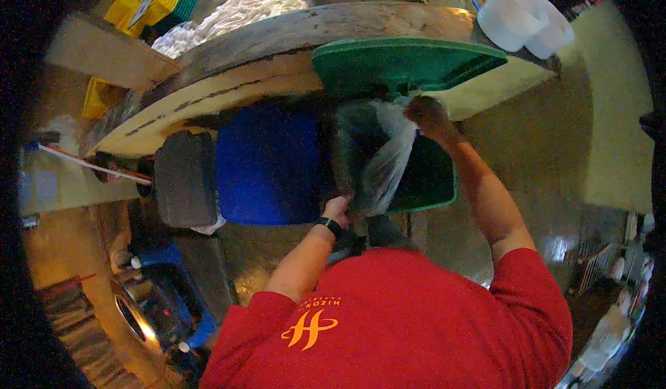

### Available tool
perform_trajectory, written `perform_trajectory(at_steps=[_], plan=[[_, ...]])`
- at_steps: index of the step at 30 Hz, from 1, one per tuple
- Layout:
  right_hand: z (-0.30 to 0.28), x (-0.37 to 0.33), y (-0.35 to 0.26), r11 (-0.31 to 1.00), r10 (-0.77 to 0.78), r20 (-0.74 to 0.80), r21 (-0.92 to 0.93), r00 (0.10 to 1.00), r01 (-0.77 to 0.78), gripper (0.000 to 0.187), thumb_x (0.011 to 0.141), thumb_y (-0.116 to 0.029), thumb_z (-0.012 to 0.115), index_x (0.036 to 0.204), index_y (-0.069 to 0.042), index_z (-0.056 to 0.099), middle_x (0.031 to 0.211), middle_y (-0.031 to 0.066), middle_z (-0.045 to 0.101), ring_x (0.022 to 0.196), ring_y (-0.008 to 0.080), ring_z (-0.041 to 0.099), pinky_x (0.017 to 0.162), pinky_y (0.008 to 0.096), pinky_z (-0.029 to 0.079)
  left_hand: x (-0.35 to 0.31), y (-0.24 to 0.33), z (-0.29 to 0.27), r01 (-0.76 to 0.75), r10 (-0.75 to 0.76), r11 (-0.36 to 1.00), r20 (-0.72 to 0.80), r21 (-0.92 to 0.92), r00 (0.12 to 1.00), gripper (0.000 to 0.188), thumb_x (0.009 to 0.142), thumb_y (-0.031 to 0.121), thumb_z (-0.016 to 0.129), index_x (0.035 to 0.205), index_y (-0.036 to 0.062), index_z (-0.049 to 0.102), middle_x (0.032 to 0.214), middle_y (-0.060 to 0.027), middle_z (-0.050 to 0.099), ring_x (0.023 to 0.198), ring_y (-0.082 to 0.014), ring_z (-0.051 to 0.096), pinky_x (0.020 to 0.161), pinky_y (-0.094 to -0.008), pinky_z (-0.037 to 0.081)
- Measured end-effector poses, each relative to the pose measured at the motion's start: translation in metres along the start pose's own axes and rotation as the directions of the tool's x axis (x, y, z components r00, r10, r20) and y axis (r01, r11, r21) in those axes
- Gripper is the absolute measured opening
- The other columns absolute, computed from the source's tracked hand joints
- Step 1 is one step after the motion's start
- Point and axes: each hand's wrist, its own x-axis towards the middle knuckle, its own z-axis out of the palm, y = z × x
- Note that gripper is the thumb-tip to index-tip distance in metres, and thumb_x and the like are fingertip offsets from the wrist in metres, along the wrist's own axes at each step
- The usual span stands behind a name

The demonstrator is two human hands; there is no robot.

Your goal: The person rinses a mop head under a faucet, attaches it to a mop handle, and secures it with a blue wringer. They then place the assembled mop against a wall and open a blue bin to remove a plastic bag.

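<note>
A green bin (pixel 444 174) stands before me, its green lid (pixel 409 66) tipped up against the counter. Clear plastic, seemingly a bag (pixel 388 167), stretches across the bin's mouth. High on it, by the lid's hinge, my right hand (pixel 429 117) is closed and grips the gathered plastic. At the bin's near left, my left hand (pixel 337 210), with a dark band on its wrist, is closed at the plastic's lower edge; its fingertips are partly hidden. The bin's inside is dark, so its contents do not show.
Left of the green bin are a blue-lidded bin (pixel 267 167) and a grey-lidded bin (pixel 186 179). Behind them runs a worn counter (pixel 333 24) holding a pile of whitish cloth (pixel 243 11) and white rolls (pixel 510 15). A blue frame (pixel 187 285) stands at lower left.
</note>
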Motion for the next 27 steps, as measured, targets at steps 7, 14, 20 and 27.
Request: perform_trajectory(at_steps=[7,14,20,27], plan=[[0.043,-0.038,0.115,0.857,0.481,0.117,-0.272,0.869,-0.438,0.042,0.081,-0.026,0.079,0.119,-0.014,0.065,0.121,0.0202,0.062,0.107,0.0431,0.065,0.083,0.0520,0.054,-0.030,0.064,0.026,-0.316,0.727,0.516,-0.211,0.796,0.654,0.018,0.080,0.013,0.069,0.091,-0.0004,0.074,0.087,-0.0166,0.075,0.074,-0.0285,0.070,0.068,-0.0397,0.054],[0.053,-0.066,0.141,0.749,0.655,0.121,-0.233,0.746,-0.620,0.035,0.087,-0.021,0.069,0.120,-0.010,0.065,0.113,0.0199,0.066,0.106,0.0442,0.066,0.081,0.0543,0.057,0.076,0.205,0.085,-0.579,0.882,0.089,0.206,0.811,0.424,0.042,0.076,0.015,0.071,0.116,0.0035,0.069,0.108,-0.0189,0.073,0.096,-0.0335,0.070,0.091,-0.0433,0.055],[0.034,-0.073,0.136,0.843,0.538,0.083,-0.071,0.839,-0.534,0.031,0.090,-0.020,0.067,0.117,-0.006,0.065,0.106,0.0107,0.070,0.095,0.0314,0.069,0.076,0.0433,0.058,0.143,0.202,0.091,-0.375,0.827,-0.197,0.359,0.906,0.432,0.066,0.075,0.025,0.077,0.136,0.0090,0.059,0.121,-0.0207,0.069,0.113,-0.0389,0.066,0.100,-0.0491,0.053],[0.087,-0.127,-0.014,0.198,0.234,0.662,0.684,0.712,-0.702,0.043,0.091,-0.020,0.075,0.129,-0.005,0.061,0.105,0.0076,0.069,0.101,0.0237,0.066,0.082,0.0379,0.056,0.108,0.162,0.094,-0.499,0.930,-0.088,0.251,0.862,0.269,0.035,0.091,0.029,0.066,0.123,0.0136,0.068,0.118,-0.0124,0.070,0.110,-0.0348,0.066,0.092,-0.0483,0.055]])
